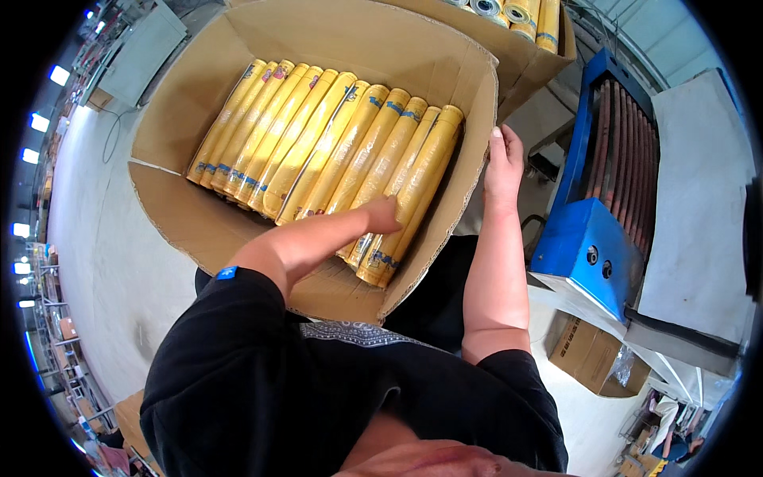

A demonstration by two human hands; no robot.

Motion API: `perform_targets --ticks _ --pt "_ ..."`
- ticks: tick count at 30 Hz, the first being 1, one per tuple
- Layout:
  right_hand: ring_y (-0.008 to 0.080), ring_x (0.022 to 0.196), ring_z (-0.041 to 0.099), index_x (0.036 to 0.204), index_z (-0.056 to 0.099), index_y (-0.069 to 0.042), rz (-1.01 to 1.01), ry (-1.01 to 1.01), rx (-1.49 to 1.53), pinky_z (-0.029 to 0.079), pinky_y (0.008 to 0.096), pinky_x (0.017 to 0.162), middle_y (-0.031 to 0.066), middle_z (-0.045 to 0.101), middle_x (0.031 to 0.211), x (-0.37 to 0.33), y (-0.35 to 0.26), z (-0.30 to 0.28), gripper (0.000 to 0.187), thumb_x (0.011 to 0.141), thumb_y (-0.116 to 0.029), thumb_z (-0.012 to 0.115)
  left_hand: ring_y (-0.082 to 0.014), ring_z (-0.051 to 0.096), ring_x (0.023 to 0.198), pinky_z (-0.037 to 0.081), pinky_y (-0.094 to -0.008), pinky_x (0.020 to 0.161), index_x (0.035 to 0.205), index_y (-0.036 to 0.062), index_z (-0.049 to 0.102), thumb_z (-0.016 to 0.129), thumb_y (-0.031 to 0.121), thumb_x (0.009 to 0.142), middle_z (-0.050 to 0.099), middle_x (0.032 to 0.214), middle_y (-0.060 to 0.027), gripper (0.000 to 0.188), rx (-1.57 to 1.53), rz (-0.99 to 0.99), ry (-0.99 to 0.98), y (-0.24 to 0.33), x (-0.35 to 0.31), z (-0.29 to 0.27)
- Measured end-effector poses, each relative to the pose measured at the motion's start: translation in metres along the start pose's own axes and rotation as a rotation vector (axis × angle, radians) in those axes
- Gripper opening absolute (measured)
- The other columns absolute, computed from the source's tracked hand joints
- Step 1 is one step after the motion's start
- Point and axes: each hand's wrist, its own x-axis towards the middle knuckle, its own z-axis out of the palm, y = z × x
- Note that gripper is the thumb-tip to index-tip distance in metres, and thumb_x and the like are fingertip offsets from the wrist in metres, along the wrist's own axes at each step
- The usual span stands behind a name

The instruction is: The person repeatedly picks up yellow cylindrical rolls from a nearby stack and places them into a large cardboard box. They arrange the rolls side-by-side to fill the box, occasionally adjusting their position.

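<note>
A large open cardboard box point(318, 24) stands in front of me. Inside it, a row of yellow rolls point(318, 147) in clear plastic wrap lies side by side, with blue bands near their ends. My left hand point(381, 215) reaches over the box's near side, its fingers bent onto a yellow roll point(425, 163) near the right end of the row. The undersides of those fingers are hidden. My right hand point(505, 163) grips the box's right rim, the thumb on top.
Behind, a second cardboard box point(509, 63) holds more rolls. To the right stands a blue-framed machine point(592, 238) with reddish bars, beside a grey panel point(703, 215). A smaller open carton point(586, 354) sits on the floor below it. Shelving lines the far left.
</note>
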Motion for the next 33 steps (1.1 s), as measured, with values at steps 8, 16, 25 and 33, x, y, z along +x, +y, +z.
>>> perform_targets --ticks 8,16,25,33 --pt "0.0215 0.103 0.053 0.122 0.051 -0.003 0.243 0.089 0.102 0.041 0.0344 0.084 0.0083 0.055 0.117 0.009 0.006 -0.017 0.049 0.091 -0.040 0.054 -0.0349 0.045 0.123 0.037 -0.0399 0.103 0.138 0.0000 0.034 0.057 0.034 0.087 0.044 0.134 -0.0246 0.065 0.307 0.005 -0.025 -0.072 -0.105 -0.097" --pt "0.0199 0.101 0.057 0.128 0.043 -0.002 0.325 -0.016 0.114 0.045 0.0310 0.081 0.0096 0.055 0.119 0.004 0.011 -0.021 0.054 0.092 -0.040 0.053 -0.0367 0.055 0.109 0.043 -0.0420 0.093 0.129 0.0000 0.045 0.062 0.035 0.084 0.059 0.116 -0.0219 0.060 0.412 -0.211 -0.134 -0.143 -0.192 -0.077" --pt "0.0216 0.103 0.056 0.131 0.042 -0.004 0.369 -0.017 0.098 0.044 0.0325 0.081 0.0113 0.053 0.123 0.008 0.016 -0.025 0.057 0.091 -0.042 0.055 -0.0361 0.057 0.105 0.044 -0.0426 0.090 0.128 0.0056 0.048 0.061 0.033 0.084 0.059 0.115 -0.0198 0.053 0.271 0.064 0.050 -0.076 -0.161 -0.076" --pt "0.0258 0.109 0.053 0.133 0.042 -0.005 0.440 0.025 0.124 0.042 0.0360 0.083 0.0121 0.051 0.126 0.017 0.032 -0.044 0.063 0.088 -0.045 0.059 -0.0357 0.059 0.100 0.045 -0.0423 0.086 0.122 0.0063 0.052 0.062 0.034 0.081 0.064 0.105 -0.0192 0.051 0.348 -0.098 -0.152 -0.130 -0.159 -0.059"
